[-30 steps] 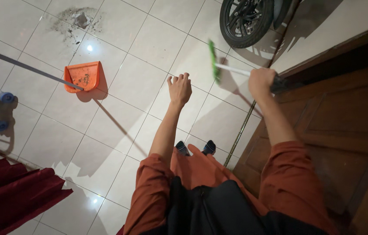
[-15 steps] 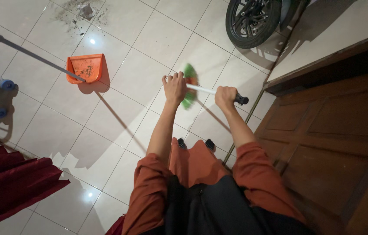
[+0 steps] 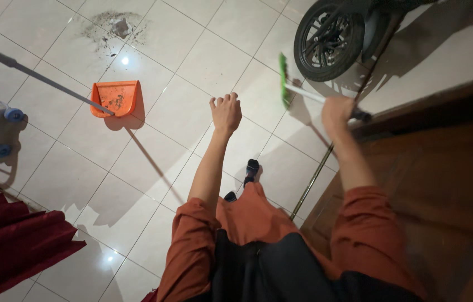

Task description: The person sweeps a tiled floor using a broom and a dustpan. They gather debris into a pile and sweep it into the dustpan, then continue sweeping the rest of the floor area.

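The person's right hand point(image 3: 336, 111) is clenched around the white handle of a green-bristled broom point(image 3: 285, 80), whose head stands over the tiled floor point(image 3: 203, 61) just beside a motorcycle wheel point(image 3: 329, 39), while the left hand point(image 3: 226, 112) hangs free in the air with its fingers loosely curled, grasping nothing. The sweeping looks only partly done: the orange dustpan point(image 3: 116, 98) on its long grey handle already holds some debris, yet a pile of dust and scraps point(image 3: 118, 27) lies uncollected on the floor beyond it, well apart from the broom.
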